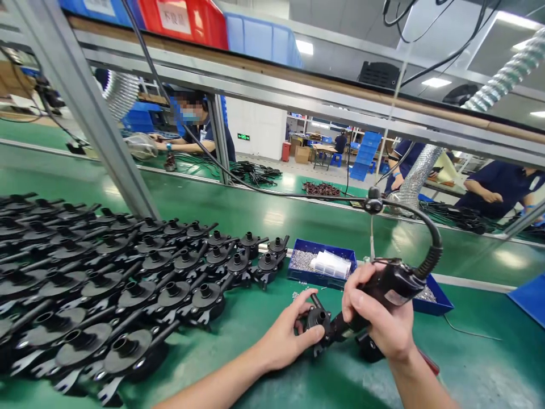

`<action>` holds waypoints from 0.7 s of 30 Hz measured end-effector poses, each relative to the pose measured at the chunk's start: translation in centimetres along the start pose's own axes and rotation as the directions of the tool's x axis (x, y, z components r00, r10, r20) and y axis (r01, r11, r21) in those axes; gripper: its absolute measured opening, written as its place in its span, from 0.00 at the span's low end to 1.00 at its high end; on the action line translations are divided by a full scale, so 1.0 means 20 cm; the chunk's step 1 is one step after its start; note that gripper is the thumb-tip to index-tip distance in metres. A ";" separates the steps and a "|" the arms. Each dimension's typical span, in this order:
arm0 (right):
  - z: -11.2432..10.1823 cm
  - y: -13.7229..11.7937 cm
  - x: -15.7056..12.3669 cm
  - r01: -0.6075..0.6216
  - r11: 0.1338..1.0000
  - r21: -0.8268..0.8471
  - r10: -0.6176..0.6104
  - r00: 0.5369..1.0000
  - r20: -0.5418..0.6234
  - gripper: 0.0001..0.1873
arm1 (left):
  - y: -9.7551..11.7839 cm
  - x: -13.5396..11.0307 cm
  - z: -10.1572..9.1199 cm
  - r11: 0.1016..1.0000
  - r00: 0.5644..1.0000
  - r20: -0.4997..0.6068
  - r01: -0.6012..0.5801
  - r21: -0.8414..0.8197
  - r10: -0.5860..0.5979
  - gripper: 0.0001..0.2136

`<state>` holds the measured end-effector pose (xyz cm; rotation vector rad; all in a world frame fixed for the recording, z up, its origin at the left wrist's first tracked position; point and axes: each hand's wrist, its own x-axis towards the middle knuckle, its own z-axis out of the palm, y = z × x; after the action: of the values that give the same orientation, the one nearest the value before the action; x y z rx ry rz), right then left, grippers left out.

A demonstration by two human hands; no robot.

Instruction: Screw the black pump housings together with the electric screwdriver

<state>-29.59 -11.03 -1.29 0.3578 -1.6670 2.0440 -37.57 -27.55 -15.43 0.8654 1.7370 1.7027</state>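
My left hand [289,332] is closed around a black plastic part [318,319] low over the green bench, thumb and fingers on its sides. This part has a short round tube on top and resembles the many others lined up to the left. Wrapped around a black electric screwdriver [394,287], my right hand [383,326] holds it tilted, its front end pointing down left at the part. Whether the tip touches the part cannot be made out. Beneath the screwdriver lies another black piece [369,347], partly hidden by my right hand.
Rows of black parts [136,295] cover the bench's left side. A blue tray [321,278] of small metal pieces stands behind my hands; another blue tray [440,301] is partly hidden. The screwdriver's cable [434,227] arches behind. A metal post [97,113] rises left. Co-workers sit across.
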 end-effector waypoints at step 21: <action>0.05 0.12 -0.03 -0.041 0.998 -0.055 0.041 0.999 -0.008 0.08 | 0.06 0.03 0.03 0.951 0.996 -0.017 0.078 -0.298 -0.087 0.36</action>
<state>-30.43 -12.49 -3.30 0.3003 -1.7365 2.0219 -37.44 -26.82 -14.18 0.6257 1.4615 1.8665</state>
